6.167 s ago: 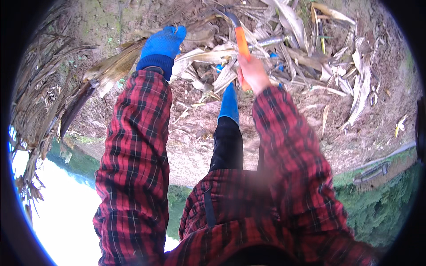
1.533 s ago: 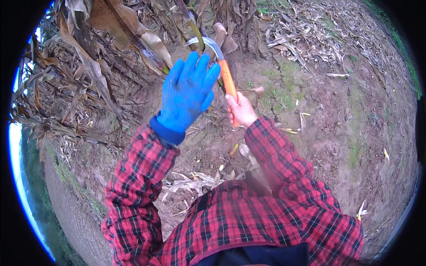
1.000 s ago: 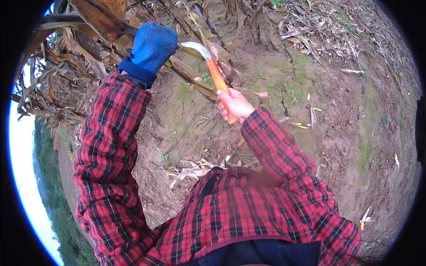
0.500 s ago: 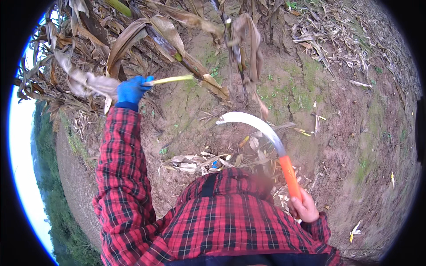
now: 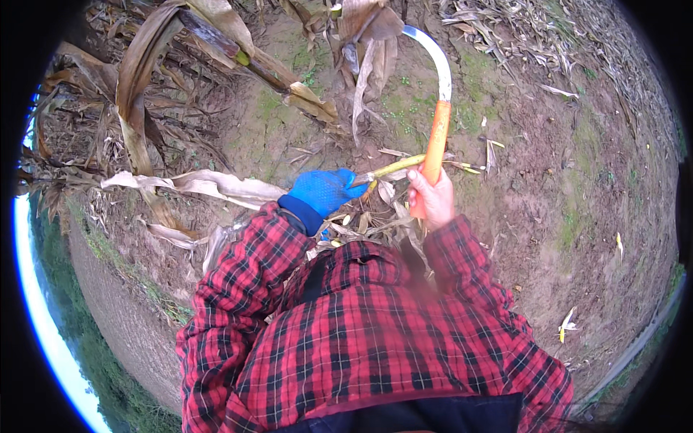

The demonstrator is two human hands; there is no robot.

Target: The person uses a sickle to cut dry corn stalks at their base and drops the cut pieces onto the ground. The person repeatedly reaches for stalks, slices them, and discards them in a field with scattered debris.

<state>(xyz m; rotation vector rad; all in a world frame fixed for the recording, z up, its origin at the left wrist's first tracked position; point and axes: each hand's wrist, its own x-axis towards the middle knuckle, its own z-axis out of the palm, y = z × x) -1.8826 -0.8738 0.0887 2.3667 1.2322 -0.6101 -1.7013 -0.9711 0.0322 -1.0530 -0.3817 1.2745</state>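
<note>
My left hand (image 5: 325, 192), in a blue glove, is closed around a cut corn stalk (image 5: 395, 167). The stalk's yellow-green end points right, toward my other hand, and a long dry leaf (image 5: 209, 184) trails left from my glove. My bare right hand (image 5: 435, 198) grips the orange handle of a sickle (image 5: 437, 137). Its curved blade reaches away from me and bends left to a standing dry corn stalk (image 5: 351, 54), where leaves hide the tip. I cannot tell whether the blade touches that stalk.
A leaning dry corn stalk (image 5: 271, 76) stands far left among many withered leaves. Dry husk scraps (image 5: 361, 227) lie on the soil just in front of me. More leaf litter (image 5: 498, 32) covers the ground at the far right.
My left hand has brought the cut stalk right and closer to my body. My right hand has moved forward and left, swinging the sickle blade out to the standing stalk.
</note>
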